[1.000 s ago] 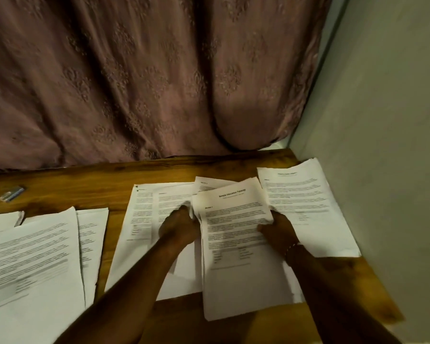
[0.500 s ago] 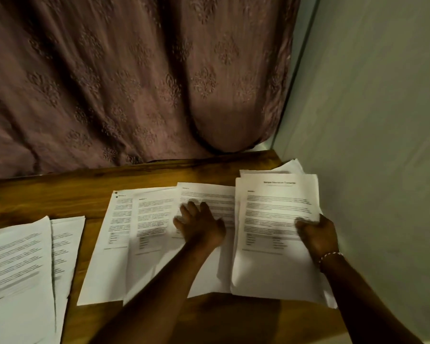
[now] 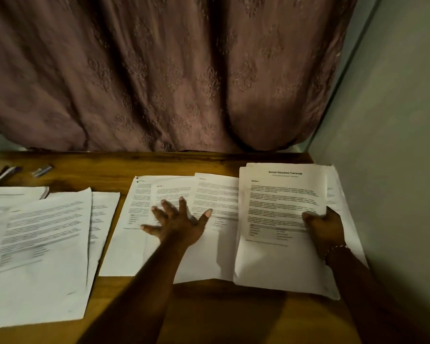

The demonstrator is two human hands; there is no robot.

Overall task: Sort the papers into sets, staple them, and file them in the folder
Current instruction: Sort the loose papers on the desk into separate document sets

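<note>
Bare table (image 3: 233,316) lay open along the near edge and in a far strip below the curtain (image 3: 184,83). The wall (image 3: 395,170) closed the right side; papers (image 3: 47,244) covered the left, pens (image 3: 4,175) beyond them.

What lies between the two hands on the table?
In the head view, only paper: a fanned sheet by the left hand, then the transcript set the right hand grips.

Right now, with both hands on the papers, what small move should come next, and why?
Probably the left hand should slide the fanned sheets together into one square pile. They lie overlapped and loose under its spread fingers, while the right hand holds the titled set by its edge.
</note>
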